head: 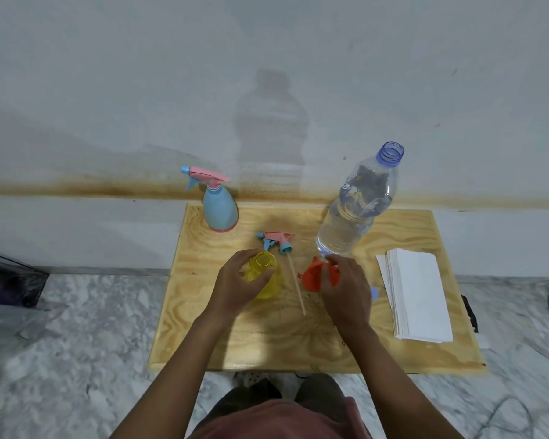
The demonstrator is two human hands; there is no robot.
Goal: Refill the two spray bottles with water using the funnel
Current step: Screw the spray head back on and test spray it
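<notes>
Grained plywood table (425, 350) carrying, by descending size: a clear ribbed water bottle (352, 217), uncapped, near the far edge; a stack of white paper (415, 293) along the right edge; a smooth blue pear-shaped sprayer (219, 205) at the far left corner; a translucent yellow bottle (265, 274), open-mouthed, at centre, grasped by the left hand (238, 283); an orange plastic funnel (317, 275), gripped by the right hand (346, 289); between them, a detached pink-and-blue trigger head (278, 240) with a thin straight dip tube.
</notes>
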